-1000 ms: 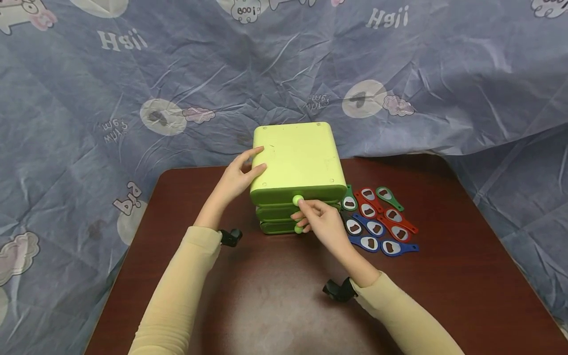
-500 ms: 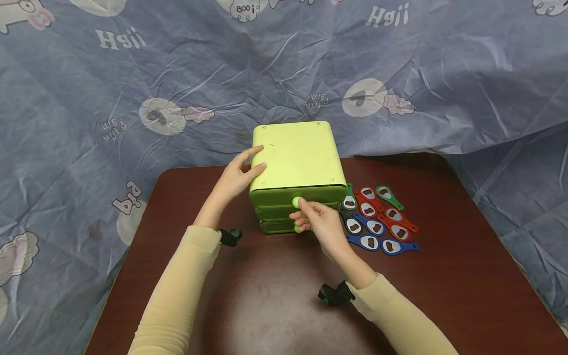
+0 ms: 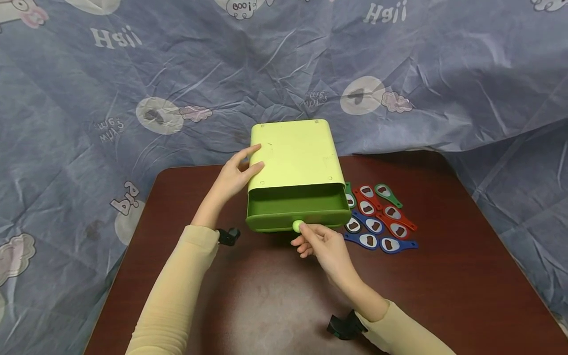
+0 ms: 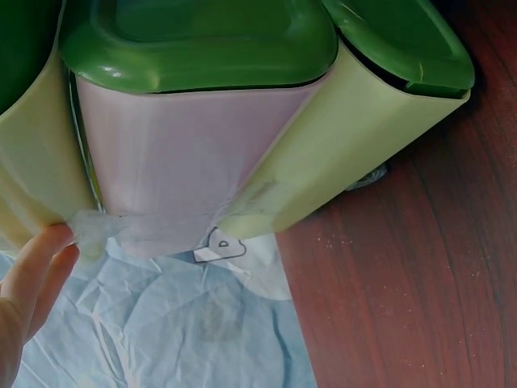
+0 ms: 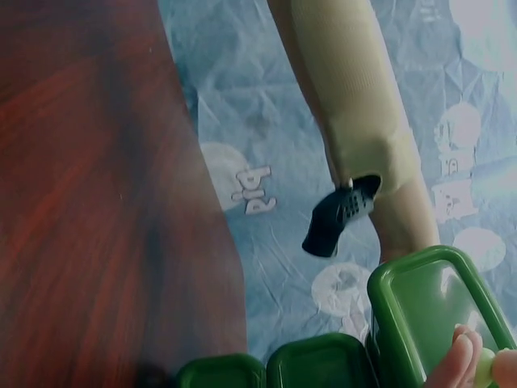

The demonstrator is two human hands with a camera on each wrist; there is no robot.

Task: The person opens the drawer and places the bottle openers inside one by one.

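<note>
A small cabinet (image 3: 295, 153) with a yellow-green top and green drawers stands near the table's back edge. Its top drawer (image 3: 270, 220) is pulled partway out, and the visible inside is bare. My right hand (image 3: 328, 249) pinches the round light-green knob (image 3: 297, 226) between thumb and fingers. At the cabinet's left side, my left hand (image 3: 231, 176) rests with thumb and fingertips on the top's edge. In the left wrist view, a pinkish middle casing (image 4: 202, 162) shows between two yellow-green ones. The lower drawers (image 5: 319, 364) look closed in the right wrist view.
Several bottle openers lie right of the cabinet: blue (image 3: 398, 245), red (image 3: 393, 213), green (image 3: 387, 194) and black (image 3: 353, 225). They sit close to the drawer's right corner. A blue-grey printed cloth (image 3: 222, 88) hangs behind the dark red wooden table (image 3: 248, 291).
The top drawer has slid out toward me, drawn by my right hand on its knob. It was closed a second ago. My left hand has stayed on the cabinet.
</note>
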